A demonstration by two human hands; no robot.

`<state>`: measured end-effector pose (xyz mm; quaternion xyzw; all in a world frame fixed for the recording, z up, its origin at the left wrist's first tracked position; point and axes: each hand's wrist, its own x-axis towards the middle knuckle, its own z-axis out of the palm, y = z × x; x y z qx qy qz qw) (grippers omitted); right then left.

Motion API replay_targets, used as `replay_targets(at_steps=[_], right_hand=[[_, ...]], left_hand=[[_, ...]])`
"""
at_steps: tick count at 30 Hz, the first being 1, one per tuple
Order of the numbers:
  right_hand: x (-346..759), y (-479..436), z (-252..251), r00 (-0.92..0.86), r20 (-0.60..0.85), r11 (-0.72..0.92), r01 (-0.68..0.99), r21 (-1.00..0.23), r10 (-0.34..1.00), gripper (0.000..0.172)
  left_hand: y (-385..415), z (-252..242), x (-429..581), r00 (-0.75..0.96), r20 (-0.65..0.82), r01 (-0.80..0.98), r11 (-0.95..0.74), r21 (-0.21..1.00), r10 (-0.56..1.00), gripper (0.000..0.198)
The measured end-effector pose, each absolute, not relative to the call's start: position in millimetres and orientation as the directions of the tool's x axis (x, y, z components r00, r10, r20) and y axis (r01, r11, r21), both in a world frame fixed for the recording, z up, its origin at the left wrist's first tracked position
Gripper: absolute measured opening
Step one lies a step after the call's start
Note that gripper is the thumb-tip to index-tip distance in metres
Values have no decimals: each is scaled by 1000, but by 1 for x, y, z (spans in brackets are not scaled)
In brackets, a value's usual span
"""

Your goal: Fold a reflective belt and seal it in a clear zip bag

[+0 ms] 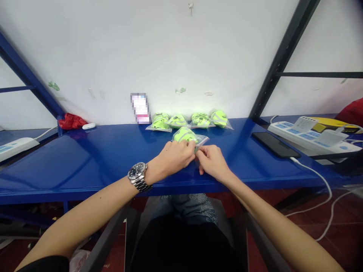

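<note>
Just in front of me on the blue table lies a clear zip bag [185,134] with a folded neon-yellow fabric item with grey reflective strips inside. My left hand [179,154] is closed on the bag's near edge, knuckles up, a metal watch on the wrist. Beside it, my right hand [211,160] pinches the same edge with thumb and index finger. The two hands nearly touch, and the fingertips of the left are partly hidden. Behind, along the wall, several similar filled bags [201,119] lie in a row.
A phone [141,108] leans on the wall, its screen blurred out. At right lie a black phone [275,144] with a white cable and a power strip [312,136]. A red crumpled bag [71,121] and a white case [89,126] sit far left on the blue table [113,151].
</note>
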<state>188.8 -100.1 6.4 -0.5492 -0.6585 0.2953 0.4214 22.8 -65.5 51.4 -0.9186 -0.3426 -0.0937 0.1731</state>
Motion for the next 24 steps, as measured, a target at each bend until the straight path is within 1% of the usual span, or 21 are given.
replay_targets(at_steps=[1,3,5,6,8,10,12,14,16,17,19,20,22,23,24], right_hand=[[194,-101,8,20,253,201,548,-812,967,32],[206,-102,10,87,250,144,620,-771,964,36],[216,-105,11,120,243,104,667,-738,963,37],[219,-107,11,151,281,96,705,-703,948,37],[219,-112,8,196,428,118,788,-605,882,35],[212,-117,3,161,582,175,861,-478,797,29],[205,-121,-2,90,651,203,910,-362,754,22],[202,-121,-7,74,664,180,935,-307,744,26],[203,-119,-9,81,647,179,928,-327,758,32],[204,-117,-9,68,628,202,915,-349,775,34],[208,-112,-8,16,578,267,876,-402,816,34],[210,-109,-7,-13,555,300,852,-429,832,34],[212,-102,-5,-65,519,353,804,-479,852,34],[212,-99,-4,-84,505,373,778,-505,859,34],[212,-95,-3,-94,491,385,753,-534,866,34]], left_hand=[[-63,56,22,705,350,707,-653,-273,617,22],[-56,64,18,637,445,766,-584,-269,630,23],[-52,69,14,635,474,764,-589,-264,610,22],[-52,69,13,653,473,745,-615,-258,592,23],[-56,64,15,697,459,690,-690,-220,551,24],[-64,55,22,726,461,634,-756,-161,510,23],[-73,47,31,745,476,591,-793,-148,467,23],[-78,44,38,776,482,543,-819,-184,406,25],[-77,46,41,789,502,503,-842,-195,355,28],[-72,48,41,771,530,507,-844,-176,352,29],[-56,51,36,674,610,582,-808,-90,417,28],[-45,52,33,594,645,647,-762,-28,481,27],[-20,50,24,462,624,745,-657,112,630,26],[-9,47,20,419,558,767,-608,205,716,27],[1,44,17,384,450,762,-552,339,806,28]])
